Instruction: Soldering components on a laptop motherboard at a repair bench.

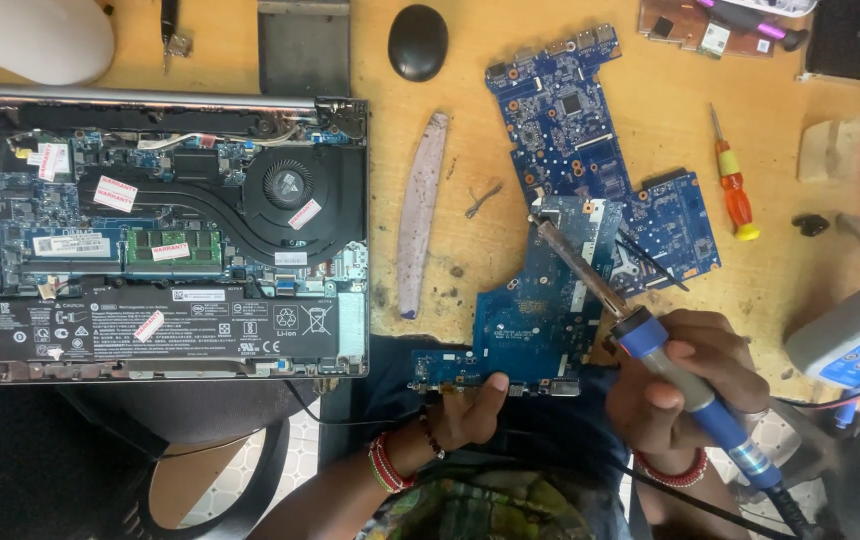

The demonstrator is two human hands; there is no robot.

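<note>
A blue laptop circuit board (570, 150) lies on the wooden workbench, its near end hanging over the table's front edge. My left hand (470, 410) holds that near end from below, thumb against the board's edge. My right hand (685, 385) grips a blue-handled soldering iron (650, 345). The iron's metal tip rests on the board near a silver patch at its middle (542, 226). A thin black probe or wire lies across the board right of the iron.
An opened laptop (160, 230) with fan, memory and battery exposed fills the left. A purple-grey strip (420, 215), black mouse (417, 42), red-and-yellow screwdriver (733, 190), and a blue-and-grey multimeter (855, 345) lie about the bench. More boards sit at the top right.
</note>
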